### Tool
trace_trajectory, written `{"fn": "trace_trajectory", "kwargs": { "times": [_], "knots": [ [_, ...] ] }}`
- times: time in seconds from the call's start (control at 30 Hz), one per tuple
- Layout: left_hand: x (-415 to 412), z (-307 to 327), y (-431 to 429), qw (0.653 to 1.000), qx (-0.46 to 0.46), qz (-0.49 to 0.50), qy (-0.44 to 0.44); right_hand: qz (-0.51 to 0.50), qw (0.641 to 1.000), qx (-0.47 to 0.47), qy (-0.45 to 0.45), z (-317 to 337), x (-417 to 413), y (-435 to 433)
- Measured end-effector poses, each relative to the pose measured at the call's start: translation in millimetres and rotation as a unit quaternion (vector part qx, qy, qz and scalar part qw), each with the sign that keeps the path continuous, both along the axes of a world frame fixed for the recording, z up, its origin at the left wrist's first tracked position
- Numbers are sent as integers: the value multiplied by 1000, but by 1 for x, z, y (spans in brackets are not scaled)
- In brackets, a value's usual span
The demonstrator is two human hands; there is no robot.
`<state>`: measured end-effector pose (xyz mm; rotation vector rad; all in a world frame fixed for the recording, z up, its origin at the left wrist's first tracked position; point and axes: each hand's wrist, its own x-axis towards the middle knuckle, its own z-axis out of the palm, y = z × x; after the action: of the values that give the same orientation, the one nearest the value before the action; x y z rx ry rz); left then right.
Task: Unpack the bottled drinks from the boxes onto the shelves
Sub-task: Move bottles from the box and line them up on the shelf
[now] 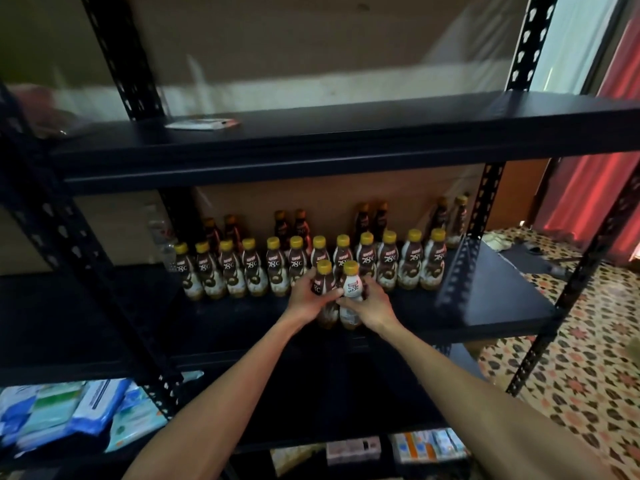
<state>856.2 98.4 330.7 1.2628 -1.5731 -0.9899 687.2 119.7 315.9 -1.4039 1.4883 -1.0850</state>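
Both hands reach to the middle shelf [502,299], each with one bottle. Left hand [304,301] has its fingers wrapped round the brown-label bottle [320,284]. Right hand [372,308] grips the white-label bottle [352,284] the same way. The two bottles are upright and touching, near the shelf's near edge, just in front of the front row of yellow-capped bottles [387,261]. Can't tell if their bases rest on the shelf. A darker back row of bottles [300,223] stands farther in. Wet-wipe packs [69,410] lie lower left, patterned floor [571,358] to the right.
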Motion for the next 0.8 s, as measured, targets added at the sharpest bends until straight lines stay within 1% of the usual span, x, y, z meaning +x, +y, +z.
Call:
{"fn": "trace_trajectory", "kwargs": {
  "times": [0.17,0.23,0.27,0.33,0.4,0.43,0.53,0.57,0.67,0.8],
  "knots": [
    [4,3,-2,999,13,-37,-24,20,1000,13,2,-1,2,0],
    [7,9,-4,998,30,-49,-28,31,1000,-1,2,5,0,1],
    [8,15,-4,998,30,-39,-38,34,999,-18,3,11,-2,1],
    [10,31,-7,996,5,-9,-85,40,997,-54,23,27,-7,-2],
    [9,54,-10,985,-31,28,-167,49,993,-80,66,46,-10,-7],
    [8,65,-12,976,-31,34,-214,57,990,-87,90,54,-11,-11],
    [0,90,-14,929,33,-18,-367,78,977,-87,178,67,-11,-18],
    [-3,94,-14,917,38,-27,-397,80,973,-88,197,69,-11,-17],
    [-7,97,-15,901,16,-25,-432,75,968,-100,217,70,-10,-13],
    [-4,110,-14,891,30,-86,-444,71,964,-107,234,69,-7,-10]
  ]
}}
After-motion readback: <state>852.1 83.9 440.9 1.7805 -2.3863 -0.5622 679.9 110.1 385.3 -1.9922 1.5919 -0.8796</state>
